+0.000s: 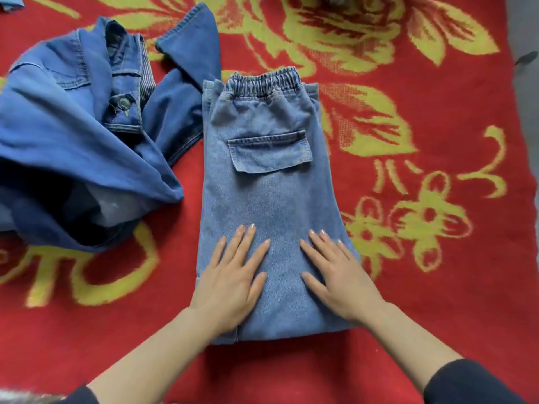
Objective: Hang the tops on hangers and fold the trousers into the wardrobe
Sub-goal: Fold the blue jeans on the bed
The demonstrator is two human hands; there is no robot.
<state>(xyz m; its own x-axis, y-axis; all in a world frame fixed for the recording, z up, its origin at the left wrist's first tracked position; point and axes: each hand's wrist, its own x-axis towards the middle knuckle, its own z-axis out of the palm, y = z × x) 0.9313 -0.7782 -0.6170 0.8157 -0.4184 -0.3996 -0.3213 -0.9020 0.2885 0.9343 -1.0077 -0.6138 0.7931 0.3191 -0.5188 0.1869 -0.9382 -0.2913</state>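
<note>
On a red flowered blanket, grey floor perhaps beyond, hands press jeans.

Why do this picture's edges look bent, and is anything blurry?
Head view: the wide-angle lens bows the red-and-yellow floral blanket near the corners; light is soft, with faint shadows beside the left hand and right hand on the folded light-blue denim trousers; the dark-blue denim jacket looks softer toward the left edge.

The trousers lie on the blanket, the jacket left, seemingly touching them.
</note>
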